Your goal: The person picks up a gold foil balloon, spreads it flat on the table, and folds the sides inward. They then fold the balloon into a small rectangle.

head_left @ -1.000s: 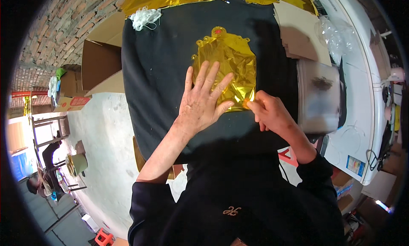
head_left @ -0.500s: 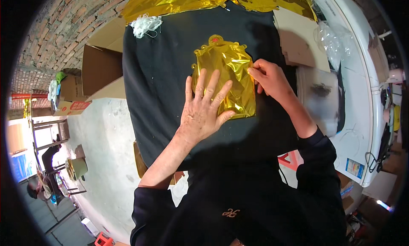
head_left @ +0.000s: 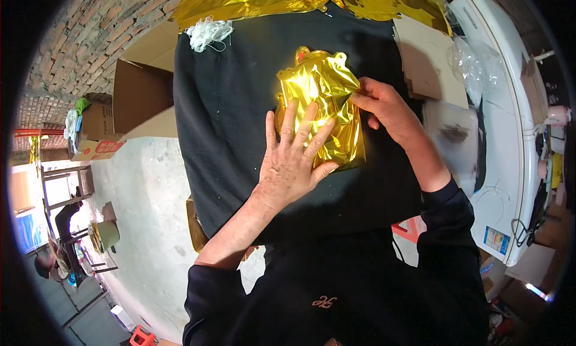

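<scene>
A shiny gold foil piece (head_left: 339,85) lies on the black cloth (head_left: 225,130) in front of me. Small looped tabs edge its top, and a rounder tab there carries a red spot. My left hand (head_left: 294,160) rests flat across its lower left part, fingers spread. At the foil's right edge, my right hand (head_left: 384,109) pinches the rim between thumb and forefinger. Creases run from that pinch across the wrinkled surface. Beneath my left palm the foil is hidden.
More gold foil (head_left: 258,4) spreads along the far edge. A bundle of white string (head_left: 209,34) sits at the far left. Cardboard sheets (head_left: 429,61) and clear plastic bags (head_left: 450,130) lie to the right, beside a white appliance (head_left: 501,160). An open carton (head_left: 144,97) stands left.
My right hand has pulled the foil's right edge slightly upward, and the foil now looks more creased and lifted. My left hand stays flat on it.
</scene>
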